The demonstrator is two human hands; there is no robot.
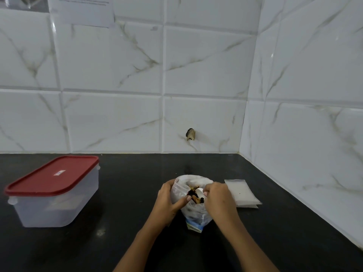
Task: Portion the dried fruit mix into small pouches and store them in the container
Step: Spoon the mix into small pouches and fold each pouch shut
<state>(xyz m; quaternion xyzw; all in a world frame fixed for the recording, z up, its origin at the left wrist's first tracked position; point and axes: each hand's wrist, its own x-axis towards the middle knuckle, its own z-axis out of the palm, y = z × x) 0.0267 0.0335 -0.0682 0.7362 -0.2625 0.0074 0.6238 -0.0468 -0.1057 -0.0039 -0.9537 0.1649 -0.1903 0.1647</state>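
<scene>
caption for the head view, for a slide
Left hand grips the open bag of dried fruit mix, right hand at its mouth; white pouches beside it, lidded container at left.

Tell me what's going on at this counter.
A person is working at the open bag of dried fruit mix on the black counter. The left hand holds the bag's mouth open, while the right hand pinches a small white piece inside it; what that is I cannot tell. A stack of white pouches lies right of the bag. The container stands to the left, its red lid on.
</scene>
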